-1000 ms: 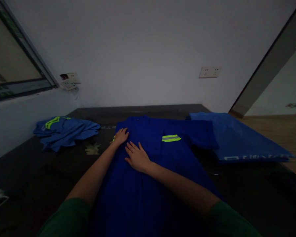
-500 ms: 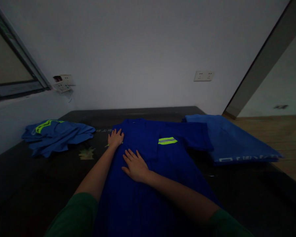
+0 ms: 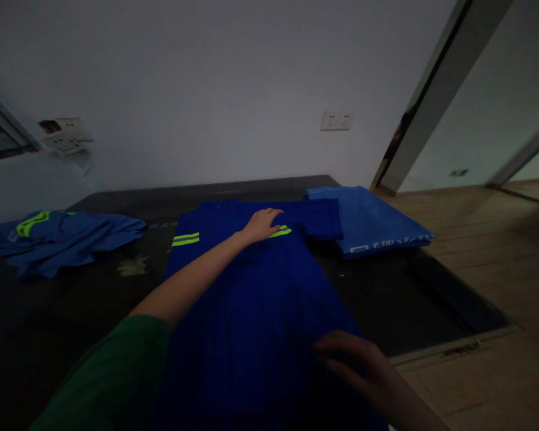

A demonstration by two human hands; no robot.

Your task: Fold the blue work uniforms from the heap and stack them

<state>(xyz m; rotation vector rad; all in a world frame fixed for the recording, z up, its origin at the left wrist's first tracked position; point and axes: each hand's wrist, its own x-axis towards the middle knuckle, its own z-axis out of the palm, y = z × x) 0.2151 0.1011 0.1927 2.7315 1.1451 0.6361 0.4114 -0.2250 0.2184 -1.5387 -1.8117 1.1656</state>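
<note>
A dark blue work shirt with yellow-green reflective strips lies spread on a black table, its collar toward the wall. One sleeve stretches out to the right; on the left the side looks straight, with no sleeve sticking out. My left hand is at the right chest by a reflective strip, fingers extended, nothing held. Lower down, over the shirt's right edge, hovers my right hand, slightly blurred, with thumb and fingers apart. Whether its fingertips touch the cloth I cannot tell.
A crumpled blue garment with yellow-green strips lies at the left, near a pale leaf-shaped mark. Folded lighter blue cloth with white lettering lies at the right, touching the sleeve. The black table ends at the right above wooden floor.
My left hand has moved right across the chest, uncovering the left reflective strip. My right hand has left the chest and come down to the lower right edge. The view has turned right.
</note>
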